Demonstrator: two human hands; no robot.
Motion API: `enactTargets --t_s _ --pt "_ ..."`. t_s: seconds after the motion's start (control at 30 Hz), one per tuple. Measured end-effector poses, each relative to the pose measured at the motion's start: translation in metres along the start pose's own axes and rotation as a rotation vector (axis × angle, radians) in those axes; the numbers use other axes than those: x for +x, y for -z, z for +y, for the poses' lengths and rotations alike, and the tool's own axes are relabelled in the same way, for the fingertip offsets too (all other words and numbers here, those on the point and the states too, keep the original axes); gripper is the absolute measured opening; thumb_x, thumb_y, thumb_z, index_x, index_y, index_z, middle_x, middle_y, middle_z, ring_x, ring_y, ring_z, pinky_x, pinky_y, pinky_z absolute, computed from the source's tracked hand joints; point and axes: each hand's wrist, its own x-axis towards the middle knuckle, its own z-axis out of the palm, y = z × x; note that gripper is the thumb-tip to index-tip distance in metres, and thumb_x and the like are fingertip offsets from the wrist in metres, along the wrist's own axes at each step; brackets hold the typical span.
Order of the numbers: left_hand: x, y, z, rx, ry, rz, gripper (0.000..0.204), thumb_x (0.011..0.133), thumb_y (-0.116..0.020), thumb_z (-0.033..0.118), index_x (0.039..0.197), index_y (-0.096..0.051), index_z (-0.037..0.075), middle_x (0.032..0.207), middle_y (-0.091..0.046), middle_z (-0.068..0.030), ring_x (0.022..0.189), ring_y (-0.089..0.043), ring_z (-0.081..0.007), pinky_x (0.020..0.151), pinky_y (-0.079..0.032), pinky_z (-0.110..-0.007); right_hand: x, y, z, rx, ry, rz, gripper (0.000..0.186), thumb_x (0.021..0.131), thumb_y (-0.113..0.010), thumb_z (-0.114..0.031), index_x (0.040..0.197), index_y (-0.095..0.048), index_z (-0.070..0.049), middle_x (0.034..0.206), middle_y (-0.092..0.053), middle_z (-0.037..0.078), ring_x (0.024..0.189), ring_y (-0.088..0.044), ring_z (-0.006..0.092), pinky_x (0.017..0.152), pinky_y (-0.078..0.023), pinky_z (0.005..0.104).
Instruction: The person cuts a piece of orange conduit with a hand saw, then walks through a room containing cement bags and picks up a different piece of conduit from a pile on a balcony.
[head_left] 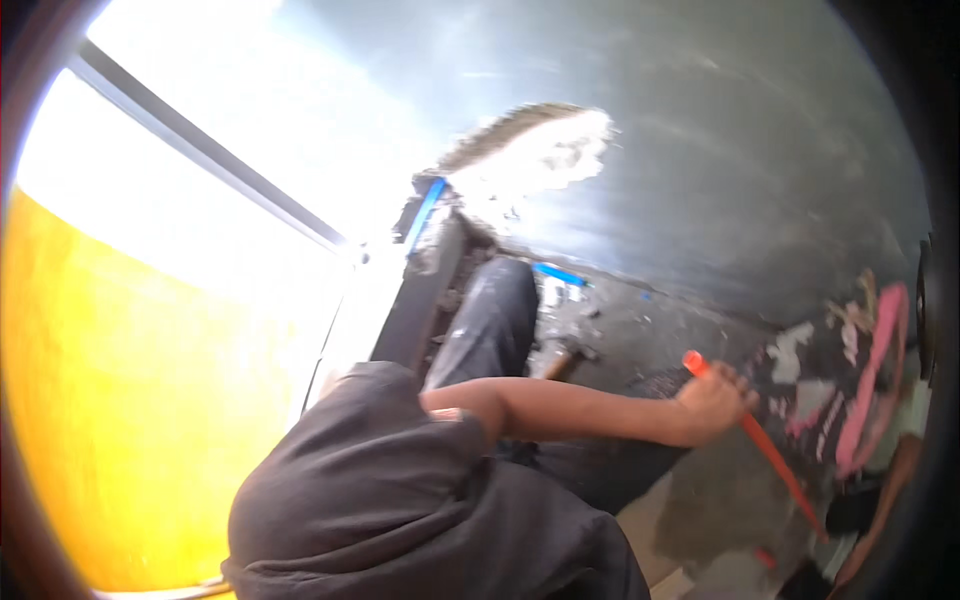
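Note:
My left hand (712, 402) is closed round a thin orange tube (778, 462) near its upper end. That end sticks out just past my fingers, and the rest slants down toward the lower right. My left forearm reaches across my dark trousers to the right. My right hand does not show. Beyond my raised knee, a rough chipped-out patch (535, 150) breaks the grey wall (740, 140). One blue strip (425, 215) stands upright at the patch's lower left edge. Another blue strip (560, 274) lies by the wall's foot, right of my knee.
Broken rubble (568, 325) is scattered at the wall's foot. On the far right lie a pink strap-like piece (872, 380) and pale scraps (792, 350). A long brown object (882, 520), blurred, runs along the right rim. Left of me stands a bright yellow panel (130, 400).

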Motion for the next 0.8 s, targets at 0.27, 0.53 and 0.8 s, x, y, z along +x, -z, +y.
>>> enactTargets --t_s 0.27,0.53,0.8 --pt "0.013 -0.019 0.018 -0.089 0.018 0.13 0.026 0.078 -0.058 0.019 0.102 -0.058 0.008 0.097 -0.06 -0.0111 0.099 -0.059 -0.0297 0.085 -0.042 -0.038 -0.017 -0.082 -0.043 0.005 0.152 -0.371 0.034 0.086 -0.058 -0.034 0.096 -0.062 -0.001 0.079 -0.065 0.012 0.073 -0.065 0.025 0.059 -0.051 0.0396" --pt "0.008 0.002 0.008 -0.079 0.021 0.09 0.027 0.078 -0.059 0.022 0.1 -0.059 0.008 0.095 -0.06 -0.0118 0.091 -0.059 -0.0278 0.083 -0.042 -0.039 -0.023 -0.084 -0.049 0.024 0.177 -0.452 0.033 0.087 -0.058 -0.033 0.095 -0.061 -0.001 0.079 -0.064 0.012 0.073 -0.064 0.0244 0.059 -0.051 0.039" --pt "0.005 -0.006 0.011 0.007 -0.001 0.116 0.026 0.078 -0.057 0.022 0.1 -0.059 0.008 0.089 -0.059 -0.0102 0.088 -0.059 -0.0267 0.077 -0.042 -0.038 -0.029 -0.071 -0.043 -0.007 0.162 -0.451 0.032 0.087 -0.058 -0.032 0.095 -0.061 -0.001 0.078 -0.064 0.012 0.072 -0.064 0.0238 0.058 -0.051 0.0384"
